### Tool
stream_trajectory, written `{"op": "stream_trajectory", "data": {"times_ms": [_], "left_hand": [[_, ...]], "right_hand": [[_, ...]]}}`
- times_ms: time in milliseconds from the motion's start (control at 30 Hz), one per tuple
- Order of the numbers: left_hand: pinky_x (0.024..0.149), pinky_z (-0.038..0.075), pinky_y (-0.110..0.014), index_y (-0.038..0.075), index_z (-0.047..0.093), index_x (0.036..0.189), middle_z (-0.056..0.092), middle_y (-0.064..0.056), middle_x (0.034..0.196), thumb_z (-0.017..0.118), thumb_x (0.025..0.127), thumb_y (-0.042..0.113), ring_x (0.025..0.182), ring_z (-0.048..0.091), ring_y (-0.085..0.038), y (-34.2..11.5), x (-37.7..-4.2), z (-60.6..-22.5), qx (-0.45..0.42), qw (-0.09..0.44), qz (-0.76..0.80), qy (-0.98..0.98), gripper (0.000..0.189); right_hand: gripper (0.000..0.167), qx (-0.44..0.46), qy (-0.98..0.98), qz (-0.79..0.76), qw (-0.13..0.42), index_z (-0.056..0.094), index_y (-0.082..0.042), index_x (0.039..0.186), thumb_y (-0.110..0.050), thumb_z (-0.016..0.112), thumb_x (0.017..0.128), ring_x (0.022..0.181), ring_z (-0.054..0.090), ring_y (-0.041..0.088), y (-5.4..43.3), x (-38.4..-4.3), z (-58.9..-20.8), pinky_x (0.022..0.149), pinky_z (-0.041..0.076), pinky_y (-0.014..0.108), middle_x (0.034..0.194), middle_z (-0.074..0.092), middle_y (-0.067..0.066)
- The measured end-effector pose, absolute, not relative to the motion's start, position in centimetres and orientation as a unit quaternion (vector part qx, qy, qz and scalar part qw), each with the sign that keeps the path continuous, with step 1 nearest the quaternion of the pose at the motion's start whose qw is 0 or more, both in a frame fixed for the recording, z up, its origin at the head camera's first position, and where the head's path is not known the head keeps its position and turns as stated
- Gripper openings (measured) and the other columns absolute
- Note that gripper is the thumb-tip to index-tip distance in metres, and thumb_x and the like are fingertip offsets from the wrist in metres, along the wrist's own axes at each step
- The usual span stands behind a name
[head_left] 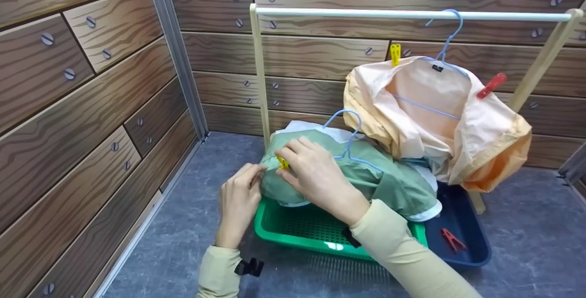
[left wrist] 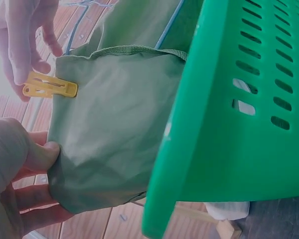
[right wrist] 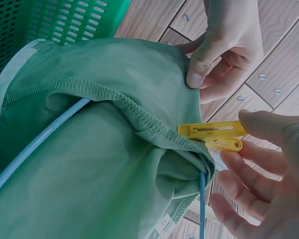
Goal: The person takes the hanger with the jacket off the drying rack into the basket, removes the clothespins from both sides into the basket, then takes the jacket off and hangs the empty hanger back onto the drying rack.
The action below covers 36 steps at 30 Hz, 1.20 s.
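Note:
A green garment (head_left: 403, 192) with white trim lies over the green basket (head_left: 316, 243), a blue hanger (head_left: 350, 144) inside it. My left hand (head_left: 240, 197) pinches the garment's edge at its left end, thumb on the near face in the left wrist view. A yellow clothespin (right wrist: 212, 130) bites the cloth beside the hanger wire. Its outer ends are between the thumb and index finger of my right hand (head_left: 316, 170), while the other fingers of that hand stay spread off the cloth.
Behind, a wooden rack with a white rail (head_left: 348, 13) carries a peach garment (head_left: 490, 138) on a blue hanger, with yellow (head_left: 395, 54) and red (head_left: 491, 85) clothespins on its shoulders. Another red clothespin (head_left: 453, 240) lies in the dark blue tray (head_left: 480, 252) at right.

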<state>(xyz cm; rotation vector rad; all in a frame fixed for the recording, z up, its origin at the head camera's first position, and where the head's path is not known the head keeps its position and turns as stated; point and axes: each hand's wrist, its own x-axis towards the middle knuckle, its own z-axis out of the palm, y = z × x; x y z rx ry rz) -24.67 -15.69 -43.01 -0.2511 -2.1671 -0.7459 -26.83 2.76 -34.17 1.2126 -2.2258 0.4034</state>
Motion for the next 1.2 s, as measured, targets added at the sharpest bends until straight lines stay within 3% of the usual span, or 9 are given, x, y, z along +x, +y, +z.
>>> {"op": "stream_trajectory", "data": {"times_ms": [300,567,967,1200], "left_hand": [[0.056,0.048,-0.033,0.018,0.075,0.098,0.068,0.009,0.087,0.068,0.092,0.005,0.064,0.06,-0.012,-15.7,-24.8,-43.1,-0.096,0.406,-0.296,-0.859,0.016],[0.054,0.047,-0.033,0.017,0.075,0.098,0.068,0.008,0.087,0.068,0.093,0.007,0.062,0.059,-0.012,-15.6,-24.6,-43.1,-0.094,0.404,-0.295,-0.861,0.013],[0.058,0.05,-0.037,0.017,0.076,0.098,0.069,0.008,0.09,0.069,0.092,0.01,0.07,0.065,-0.016,-15.7,-24.7,-43.1,-0.091,0.408,-0.3,-0.857,0.011],[0.059,0.05,-0.037,0.018,0.076,0.099,0.07,0.007,0.092,0.067,0.094,0.012,0.072,0.066,-0.016,-15.6,-24.7,-43.2,-0.095,0.414,-0.305,-0.852,0.012]], "right_hand": [[0.019,0.465,-0.809,0.19,0.306,0.068,-0.011,0.099,-0.011,0.078,0.084,0.084,0.055,0.016,3.0,-27.2,-34.5,0.067,0.046,0.032,0.094,0.063,-0.001],[0.016,0.471,-0.785,0.226,0.333,0.066,-0.012,0.095,-0.012,0.078,0.084,0.081,0.056,0.015,2.9,-27.1,-35.0,0.066,0.047,0.031,0.092,0.064,-0.003],[0.032,0.446,-0.801,0.254,0.309,0.069,-0.014,0.117,-0.024,0.076,0.088,0.098,0.058,0.012,4.9,-25.9,-34.7,0.078,0.05,0.03,0.111,0.065,-0.004],[0.036,0.41,-0.801,0.295,0.32,0.068,-0.015,0.121,-0.022,0.077,0.087,0.106,0.057,0.009,8.8,-24.2,-35.5,0.086,0.049,0.028,0.118,0.063,-0.006]]}}
